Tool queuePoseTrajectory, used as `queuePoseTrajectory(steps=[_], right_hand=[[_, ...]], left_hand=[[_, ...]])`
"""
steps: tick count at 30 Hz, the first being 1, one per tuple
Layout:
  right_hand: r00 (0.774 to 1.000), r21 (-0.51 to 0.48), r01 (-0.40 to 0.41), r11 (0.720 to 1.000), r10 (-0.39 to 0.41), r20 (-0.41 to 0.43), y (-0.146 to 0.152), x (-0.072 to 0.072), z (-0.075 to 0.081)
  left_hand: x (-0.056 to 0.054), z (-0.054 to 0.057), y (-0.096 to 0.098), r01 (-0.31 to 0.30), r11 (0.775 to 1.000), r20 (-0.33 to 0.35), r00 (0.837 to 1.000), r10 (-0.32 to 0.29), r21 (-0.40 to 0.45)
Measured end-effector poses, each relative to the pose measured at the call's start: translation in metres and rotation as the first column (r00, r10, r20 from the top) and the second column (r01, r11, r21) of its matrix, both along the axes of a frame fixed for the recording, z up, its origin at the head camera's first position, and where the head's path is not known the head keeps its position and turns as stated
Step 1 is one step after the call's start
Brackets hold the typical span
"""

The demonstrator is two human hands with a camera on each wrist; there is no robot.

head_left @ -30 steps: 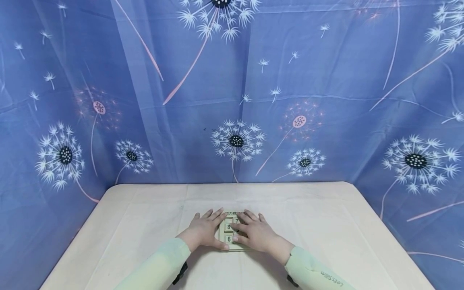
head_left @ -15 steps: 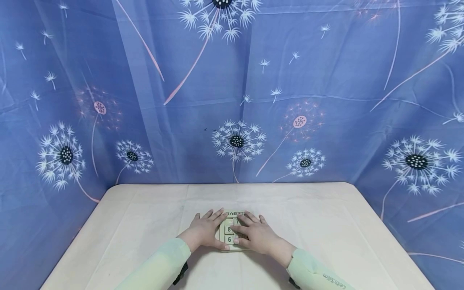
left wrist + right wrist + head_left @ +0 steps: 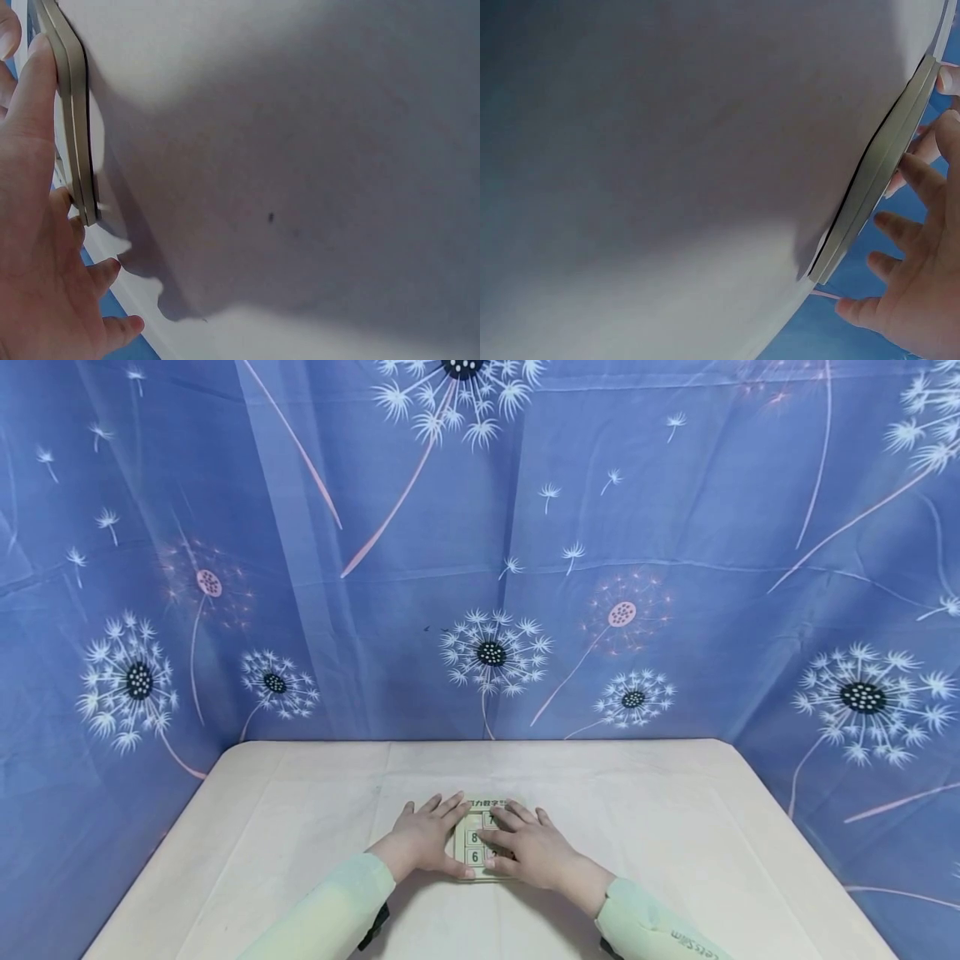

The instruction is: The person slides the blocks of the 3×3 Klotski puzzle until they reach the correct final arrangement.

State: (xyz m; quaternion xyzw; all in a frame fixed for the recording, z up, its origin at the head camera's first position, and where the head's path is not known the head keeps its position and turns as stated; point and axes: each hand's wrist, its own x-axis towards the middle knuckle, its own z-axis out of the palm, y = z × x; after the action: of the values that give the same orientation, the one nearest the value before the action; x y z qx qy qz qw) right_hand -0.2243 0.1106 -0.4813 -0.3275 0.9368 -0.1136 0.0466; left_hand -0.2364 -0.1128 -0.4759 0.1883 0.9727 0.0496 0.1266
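A pale sliding number puzzle [image 3: 460,843] lies flat on the table, with dark printed characters along its far edge. My left hand [image 3: 426,840] rests at its left side, fingers spread by the far corner and thumb on the near edge. My right hand [image 3: 536,850] lies over the right part; its index fingertip touches the tile marked 8 [image 3: 474,837], and its thumb is by the tile beside the 6 [image 3: 475,857]. An open slot shows beyond the 8. Several tiles are hidden under the right hand. Both wrist views show the board's side edge [image 3: 79,112] with extended fingers against it.
The puzzle stands on a cream-covered table [image 3: 315,785] with rounded far corners. Blue curtains [image 3: 390,610] printed with dandelions hang behind it and along both sides. Pale green sleeves [image 3: 337,897] cover the forearms.
The tile marked 8 has slid toward me, close to the 6, and the slot beyond it has grown. My right hand has shifted slightly nearer; the left stays in place.
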Motion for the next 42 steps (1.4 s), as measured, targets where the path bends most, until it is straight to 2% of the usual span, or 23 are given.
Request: queuePoseTrajectory(steps=[15, 29, 42], right_hand=[[0.999, -0.002, -0.029, 1.000, 0.029, -0.018, 0.012, -0.002, -0.002], [0.999, -0.003, 0.029, 1.000, -0.029, -0.046, 0.022, -0.013, -0.001], [0.999, -0.006, 0.036, 0.999, -0.036, -0.026, 0.020, -0.013, -0.002]], left_hand=[[0.000, -0.002, -0.001, -0.003, 1.000, 0.011, 1.000, 0.002, 0.027], [0.002, 0.005, 0.001, -0.019, 1.000, 0.021, 1.000, 0.019, 0.022], [0.001, 0.002, 0.000, -0.012, 1.000, 0.018, 1.000, 0.012, 0.028]])
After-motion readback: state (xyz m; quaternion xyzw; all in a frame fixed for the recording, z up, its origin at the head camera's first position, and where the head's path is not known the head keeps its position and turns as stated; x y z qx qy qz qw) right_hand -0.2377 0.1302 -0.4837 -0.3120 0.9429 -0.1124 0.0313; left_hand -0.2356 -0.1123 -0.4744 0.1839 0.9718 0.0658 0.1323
